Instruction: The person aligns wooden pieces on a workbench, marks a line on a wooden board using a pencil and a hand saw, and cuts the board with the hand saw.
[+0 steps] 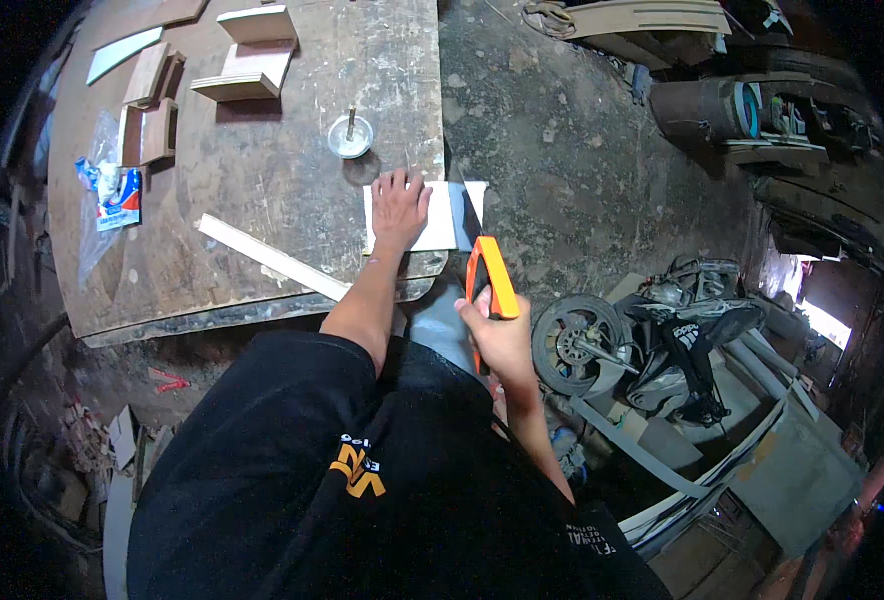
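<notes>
In the head view, the left hand [399, 212] lay flat on one white board [442, 222], fingers extended, not gripping, presumably steadying it; the board overhung the right edge of one table [262, 185], likely giving the blade clearance. The right hand [503, 340] clenched one orange-handled saw [501, 278]. One cup [338, 141] stood beyond.

On the brown wooden surface [262, 165], a flat white board [439, 226] with an orange-handled metal saw [503, 280] at its right end lies right of a long pale wooden strip [273, 258], before a round translucent cup [346, 143].
</notes>
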